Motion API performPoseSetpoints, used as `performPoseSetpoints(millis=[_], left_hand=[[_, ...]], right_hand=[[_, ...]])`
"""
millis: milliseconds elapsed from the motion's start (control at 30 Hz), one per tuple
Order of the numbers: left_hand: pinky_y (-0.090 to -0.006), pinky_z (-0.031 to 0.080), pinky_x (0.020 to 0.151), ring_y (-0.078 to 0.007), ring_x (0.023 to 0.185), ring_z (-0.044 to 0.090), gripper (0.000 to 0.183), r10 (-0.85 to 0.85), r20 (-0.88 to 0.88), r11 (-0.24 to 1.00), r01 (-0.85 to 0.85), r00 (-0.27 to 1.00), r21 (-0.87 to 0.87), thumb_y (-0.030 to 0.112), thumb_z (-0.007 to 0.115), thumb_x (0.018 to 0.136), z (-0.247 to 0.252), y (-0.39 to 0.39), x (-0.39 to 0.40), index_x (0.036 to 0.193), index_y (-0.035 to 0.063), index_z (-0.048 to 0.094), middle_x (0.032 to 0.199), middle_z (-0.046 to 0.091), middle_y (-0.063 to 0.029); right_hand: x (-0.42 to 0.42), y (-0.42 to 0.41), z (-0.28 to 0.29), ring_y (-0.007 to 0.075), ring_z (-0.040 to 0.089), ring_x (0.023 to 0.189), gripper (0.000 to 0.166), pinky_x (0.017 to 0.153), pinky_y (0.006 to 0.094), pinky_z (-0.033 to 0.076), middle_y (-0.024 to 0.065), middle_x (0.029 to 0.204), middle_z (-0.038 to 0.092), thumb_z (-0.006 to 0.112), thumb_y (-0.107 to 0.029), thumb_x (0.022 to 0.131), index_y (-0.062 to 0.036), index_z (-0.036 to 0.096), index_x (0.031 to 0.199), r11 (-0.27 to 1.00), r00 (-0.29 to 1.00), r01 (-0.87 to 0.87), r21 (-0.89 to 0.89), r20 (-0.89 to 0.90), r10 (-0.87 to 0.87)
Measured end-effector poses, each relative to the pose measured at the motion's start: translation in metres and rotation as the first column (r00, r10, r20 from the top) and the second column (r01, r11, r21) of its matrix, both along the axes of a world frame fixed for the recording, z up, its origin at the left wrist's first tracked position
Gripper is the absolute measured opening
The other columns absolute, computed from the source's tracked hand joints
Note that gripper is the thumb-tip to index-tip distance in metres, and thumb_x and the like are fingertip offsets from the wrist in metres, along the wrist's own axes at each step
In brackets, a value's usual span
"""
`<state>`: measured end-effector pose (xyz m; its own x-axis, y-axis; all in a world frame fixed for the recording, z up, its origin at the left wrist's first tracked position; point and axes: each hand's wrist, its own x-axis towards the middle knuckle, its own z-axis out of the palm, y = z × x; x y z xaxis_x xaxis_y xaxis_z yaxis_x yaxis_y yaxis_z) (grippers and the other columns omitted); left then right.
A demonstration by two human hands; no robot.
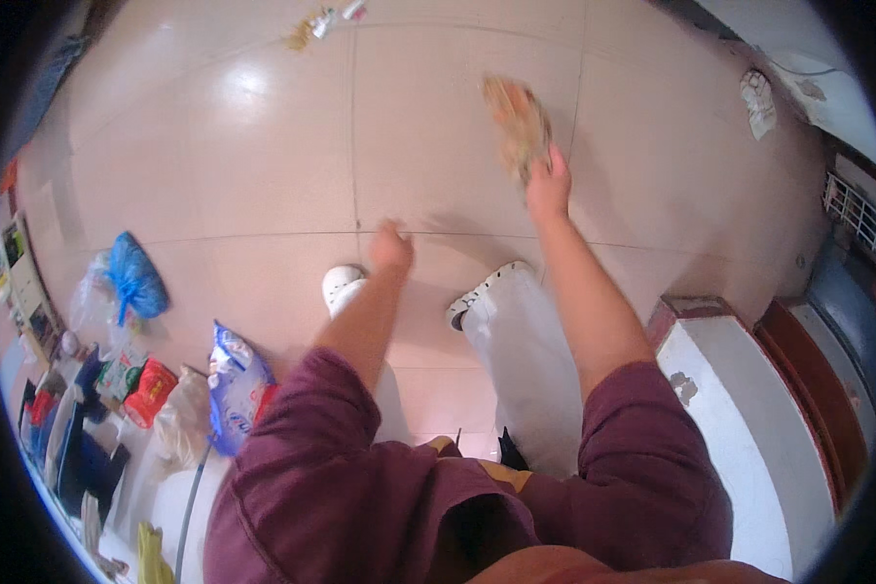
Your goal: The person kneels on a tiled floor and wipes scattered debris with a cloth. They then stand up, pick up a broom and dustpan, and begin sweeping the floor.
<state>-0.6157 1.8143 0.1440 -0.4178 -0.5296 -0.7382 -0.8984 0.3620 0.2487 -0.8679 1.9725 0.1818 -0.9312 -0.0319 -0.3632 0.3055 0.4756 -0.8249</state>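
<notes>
My right hand (550, 186) grips the lower end of a tan and orange, flat, elongated thing (517, 120). Motion blurs it, so I cannot tell its exact kind. It is held out over the pinkish tiled floor (263, 168). My left hand (392, 250) is curled in front of my body with nothing visible in it, also slightly blurred. Below the hands are my white clogs, the left one (342, 283) near the left hand and the right one (482, 292) half under a pale trouser leg (525, 358).
Small scraps of litter (321, 25) lie on the floor ahead. At left are a tied blue plastic bag (137, 276), a blue-and-white packet (232, 394) and a red packet (150, 392). A white-sided ledge (723, 409) stands at right. A crumpled whitish thing (758, 104) lies far right.
</notes>
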Motion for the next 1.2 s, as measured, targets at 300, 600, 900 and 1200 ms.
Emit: performPoseSetpoints(millis=[300, 600, 900, 1200], left_hand=[[-0.0417, 0.046, 0.092, -0.0332, 0.104, 0.06, 0.026, -0.015, -0.094, 0.999, 0.019, 0.995, 0.042, 0.026, 0.07, 0.078, 0.293, 0.045, 0.071, 0.094, 0.006, 0.069, 0.11, 0.064, -0.0157], [-0.0422, 0.049, 0.085, -0.0356, 0.098, 0.063, 0.042, -0.096, -0.047, 0.965, 0.082, 0.994, -0.248, 0.037, 0.069, 0.079, 0.476, -0.097, 0.162, 0.093, -0.003, 0.066, 0.101, 0.065, -0.0255], [-0.0477, 0.02, 0.114, -0.0482, 0.139, 0.015, 0.099, 0.248, 0.28, 0.96, -0.196, 0.927, -0.2, 0.056, 0.071, 0.07, 0.598, -0.126, 0.129, 0.143, 0.0005, 0.033, 0.146, 0.03, -0.0297], [-0.0404, 0.04, 0.102, -0.0342, 0.119, 0.053, 0.065, 0.327, -0.177, 0.924, -0.353, 0.928, -0.147, 0.036, 0.072, 0.079, 0.567, -0.317, -0.021, 0.127, -0.0047, 0.053, 0.124, 0.057, -0.0261]], right_hand=[[0.101, 0.134, 0.223, 0.0242, 0.061, 0.101, 0.042, 0.088, 0.0344, 0.048, 0.0153, 0.111, 0.063, 0.054, -0.006, 0.084, 0.0007, 0.053, 0.126, 0.984, 0.939, -0.046, 0.172, 0.343, -0.016], [0.022, 0.152, 0.361, 0.0201, 0.062, 0.094, 0.046, 0.082, 0.0311, 0.05, 0.0135, 0.107, 0.064, 0.055, -0.004, 0.081, 0.0008, 0.053, 0.126, 0.99, 0.964, -0.049, 0.131, 0.266, 0.012], [-0.093, 0.128, 0.451, 0.0202, 0.06, 0.093, 0.045, 0.081, 0.033, 0.049, 0.0118, 0.108, 0.063, 0.052, -0.004, 0.084, 0.0003, 0.05, 0.129, 0.974, 0.957, 0.15, 0.168, 0.221, -0.186], [-0.225, -0.035, 0.597, 0.024, 0.061, 0.094, 0.038, 0.082, 0.0341, 0.048, 0.0146, 0.11, 0.063, 0.051, -0.004, 0.086, 0.0012, 0.054, 0.124, 0.921, 0.958, 0.234, 0.311, 0.09, -0.273]])
